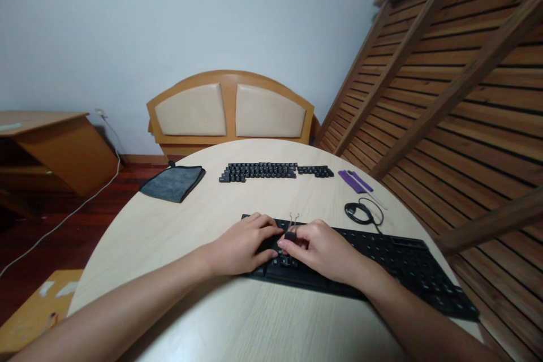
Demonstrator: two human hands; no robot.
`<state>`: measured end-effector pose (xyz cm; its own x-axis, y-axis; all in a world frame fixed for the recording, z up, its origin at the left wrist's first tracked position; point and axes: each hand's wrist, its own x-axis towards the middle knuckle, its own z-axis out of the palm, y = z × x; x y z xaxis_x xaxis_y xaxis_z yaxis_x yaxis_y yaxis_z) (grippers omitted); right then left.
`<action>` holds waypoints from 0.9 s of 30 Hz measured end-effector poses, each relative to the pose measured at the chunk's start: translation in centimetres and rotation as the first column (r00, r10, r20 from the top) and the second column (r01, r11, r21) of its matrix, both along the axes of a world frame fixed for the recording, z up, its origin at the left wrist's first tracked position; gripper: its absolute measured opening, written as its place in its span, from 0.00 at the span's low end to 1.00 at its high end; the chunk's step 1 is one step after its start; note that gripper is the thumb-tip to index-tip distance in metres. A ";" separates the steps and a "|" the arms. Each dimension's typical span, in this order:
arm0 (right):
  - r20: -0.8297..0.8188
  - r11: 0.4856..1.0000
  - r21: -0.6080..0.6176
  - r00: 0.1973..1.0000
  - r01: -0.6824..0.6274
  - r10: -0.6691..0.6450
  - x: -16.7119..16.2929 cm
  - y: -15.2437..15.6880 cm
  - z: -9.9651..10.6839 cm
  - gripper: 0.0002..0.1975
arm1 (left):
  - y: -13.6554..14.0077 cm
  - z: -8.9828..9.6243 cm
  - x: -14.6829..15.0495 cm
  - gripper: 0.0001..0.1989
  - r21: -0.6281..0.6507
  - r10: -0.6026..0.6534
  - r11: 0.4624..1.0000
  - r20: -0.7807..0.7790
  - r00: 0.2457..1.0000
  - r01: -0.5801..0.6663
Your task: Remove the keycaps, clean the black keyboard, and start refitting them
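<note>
A black keyboard (309,277) lies across the near part of the table, several keys gone from its left part. My left hand (250,240) rests on that left end, its thumb and index finger apart near a few remaining keys (285,261). Between my right thumb and forefinger is a small black-bodied tool that looks like a keycap puller (291,235), its two thin wire prongs pointing up. My right hand (318,246) is closed round it just above the keyboard. The rest of the right fingers' grip is hidden.
Removed keycaps (263,170) lie in rows toward the back of the round table (169,249). A grey cloth (173,182) sits at left. On the right are a coiled cable (358,213) and a purple-handled brush or tool (354,181). A slatted wooden frame (466,96) leans beyond.
</note>
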<state>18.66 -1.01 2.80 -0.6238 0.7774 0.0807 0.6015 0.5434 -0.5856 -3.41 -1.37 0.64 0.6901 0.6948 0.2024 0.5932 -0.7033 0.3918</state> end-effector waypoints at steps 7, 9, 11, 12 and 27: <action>0.053 0.995 0.046 0.995 -0.089 0.086 -0.4 -0.5 0.2 0.19 | -1.0 -1.0 -0.2 0.16 -0.024 0.028 0.999 0.102 0.994 -0.026; 0.057 0.993 0.058 0.993 -0.103 0.100 -0.4 -0.6 0.2 0.18 | -0.9 -1.0 -0.2 0.15 -0.014 -0.004 1.000 0.100 0.995 0.005; 0.067 0.990 0.082 0.991 -0.118 0.112 -0.4 -0.6 0.1 0.18 | -0.8 -1.1 -0.3 0.15 -0.006 -0.006 1.000 0.083 0.997 0.007; 0.076 0.987 0.097 0.990 -0.125 0.118 -0.4 -0.6 0.1 0.18 | -0.9 -1.1 -0.3 0.15 -0.003 0.004 1.000 0.073 0.997 -0.004; -0.006 0.996 -0.016 0.997 0.083 -0.083 -1.1 0.0 -0.6 0.21 | -1.0 -1.6 -0.7 0.18 -0.035 0.138 0.990 0.156 0.978 -0.134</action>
<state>17.57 -0.97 2.23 -0.5566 0.8277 0.0719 0.6405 0.4826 -0.5974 -4.11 -2.40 -0.93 0.5496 0.7859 0.2835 0.6118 -0.6096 0.5041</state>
